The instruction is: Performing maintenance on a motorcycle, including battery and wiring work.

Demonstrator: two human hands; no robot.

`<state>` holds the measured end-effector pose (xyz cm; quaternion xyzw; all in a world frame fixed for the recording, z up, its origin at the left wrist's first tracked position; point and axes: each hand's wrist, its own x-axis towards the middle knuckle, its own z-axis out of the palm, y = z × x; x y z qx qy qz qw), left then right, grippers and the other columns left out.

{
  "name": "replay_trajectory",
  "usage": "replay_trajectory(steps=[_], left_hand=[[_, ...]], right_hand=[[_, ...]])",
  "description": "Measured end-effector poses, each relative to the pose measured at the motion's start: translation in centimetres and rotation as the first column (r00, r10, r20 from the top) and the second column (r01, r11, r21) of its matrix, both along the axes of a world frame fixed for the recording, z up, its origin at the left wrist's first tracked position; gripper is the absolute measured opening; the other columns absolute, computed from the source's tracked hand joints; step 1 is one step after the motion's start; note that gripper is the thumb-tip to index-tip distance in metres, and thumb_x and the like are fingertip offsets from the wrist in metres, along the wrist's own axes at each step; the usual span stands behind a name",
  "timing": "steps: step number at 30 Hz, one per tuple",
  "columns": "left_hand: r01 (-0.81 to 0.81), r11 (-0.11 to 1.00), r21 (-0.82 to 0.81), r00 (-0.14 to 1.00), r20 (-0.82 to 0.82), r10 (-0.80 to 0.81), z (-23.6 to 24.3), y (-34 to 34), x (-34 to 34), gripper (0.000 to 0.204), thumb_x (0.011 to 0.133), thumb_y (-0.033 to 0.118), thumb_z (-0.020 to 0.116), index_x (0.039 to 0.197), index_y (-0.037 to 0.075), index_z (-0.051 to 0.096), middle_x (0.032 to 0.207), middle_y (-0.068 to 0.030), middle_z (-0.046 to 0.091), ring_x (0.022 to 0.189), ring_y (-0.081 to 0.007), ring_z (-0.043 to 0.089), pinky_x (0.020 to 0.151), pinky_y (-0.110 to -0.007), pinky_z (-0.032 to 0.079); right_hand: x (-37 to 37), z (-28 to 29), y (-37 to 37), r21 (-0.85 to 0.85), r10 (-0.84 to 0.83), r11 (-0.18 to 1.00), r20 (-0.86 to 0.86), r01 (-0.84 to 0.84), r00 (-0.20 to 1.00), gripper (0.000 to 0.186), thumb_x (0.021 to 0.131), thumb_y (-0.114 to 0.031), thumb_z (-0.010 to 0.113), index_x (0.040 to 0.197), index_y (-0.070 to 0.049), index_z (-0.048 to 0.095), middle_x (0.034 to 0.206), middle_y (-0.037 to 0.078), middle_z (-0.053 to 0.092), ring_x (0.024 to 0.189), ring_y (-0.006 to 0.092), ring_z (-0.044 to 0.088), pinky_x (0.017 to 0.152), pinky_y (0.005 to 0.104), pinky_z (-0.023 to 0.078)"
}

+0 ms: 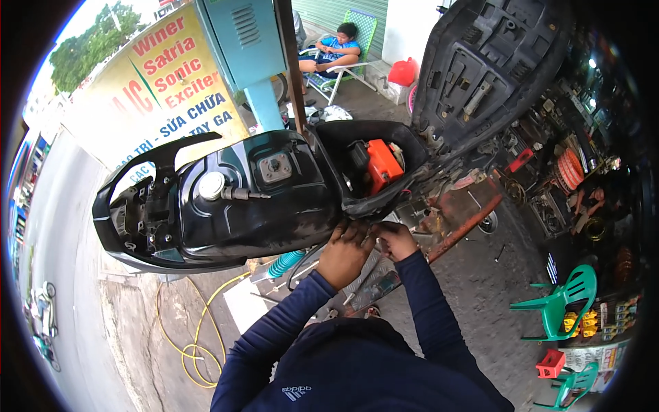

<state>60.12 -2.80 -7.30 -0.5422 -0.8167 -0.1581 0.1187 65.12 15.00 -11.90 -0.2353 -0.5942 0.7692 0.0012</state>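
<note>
A scooter stands across my view with its seat raised [494,55]. It has a black fuel tank [233,220], a silver cap [211,185] with a tool [244,193] lying beside it, a rear rail [103,209] and a black under-seat box [331,147] containing an orange object [384,165]. My left hand [343,254] has its fingers curled at the lower edge between tank and box. My right hand [395,240] pinches just beside it at that same edge; what both fingertips grip is hidden. A teal spring [285,264] shows below the tank.
A road [62,226] with a motorbike [42,329] runs left. A signboard [103,103] and teal metal box [240,41] stand behind. A seated person [336,48] is at the back. A yellow hose [195,347] lies on the ground. Green chairs [559,309] and tool clutter [552,213] are right.
</note>
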Motion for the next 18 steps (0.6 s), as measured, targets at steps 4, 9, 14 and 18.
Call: replay_trajectory(steps=[4, 9, 14, 18], left_hand=[[-0.009, 1.000, -0.012, 1.000, -0.025, 0.009, -0.1, 0.0, 0.2, 0.038, 0.082, 0.013, 0.054, 0.118, 0.006, 0.061, 0.129, -0.0149, 0.058, 0.123, -0.0295, 0.053, 0.111, -0.045, 0.033], [-0.061, 0.998, 0.004, 0.982, 0.177, 0.059, 3.4, -4.8, 1.1, 0.035, 0.077, 0.005, 0.059, 0.113, 0.002, 0.059, 0.122, -0.0165, 0.060, 0.111, -0.0332, 0.057, 0.099, -0.044, 0.042], [-0.278, 0.946, 0.168, 0.950, 0.191, 0.246, 4.4, -6.5, 1.7, 0.036, 0.077, 0.000, 0.060, 0.113, 0.001, 0.058, 0.114, -0.0170, 0.061, 0.102, -0.0360, 0.057, 0.091, -0.045, 0.045], [-0.335, 0.935, 0.114, 0.941, 0.090, 0.327, 4.2, -5.8, 2.1, 0.036, 0.077, 0.006, 0.061, 0.113, 0.002, 0.061, 0.109, -0.0127, 0.062, 0.100, -0.0314, 0.055, 0.087, -0.043, 0.043]], right_hand=[[0.3, -1.8, 0.9, -0.240, 0.103, 0.968, 0.096, -0.078, 0.990, 0.021, 0.092, -0.026, 0.063, 0.083, -0.007, 0.062, 0.054, 0.000, 0.045, 0.042, 0.0098, 0.041, 0.040, 0.0273, 0.031], [1.1, -0.4, -7.6, -0.320, -0.006, 0.946, -0.178, -0.052, 0.984, 0.022, 0.096, -0.022, 0.055, 0.102, -0.003, 0.063, 0.080, 0.004, 0.063, 0.062, 0.0116, 0.059, 0.057, 0.0256, 0.050], [1.8, -1.6, -4.8, -0.346, 0.008, 0.936, -0.171, -0.068, 0.985, 0.021, 0.096, -0.022, 0.058, 0.102, -0.002, 0.061, 0.073, 0.002, 0.057, 0.054, 0.0079, 0.050, 0.048, 0.0253, 0.041], [1.4, -1.0, -0.9, -0.138, 0.073, 0.988, 0.033, -0.068, 0.997, 0.029, 0.095, -0.030, 0.064, 0.085, -0.003, 0.064, 0.060, -0.003, 0.044, 0.045, 0.0058, 0.035, 0.041, 0.0242, 0.029]])
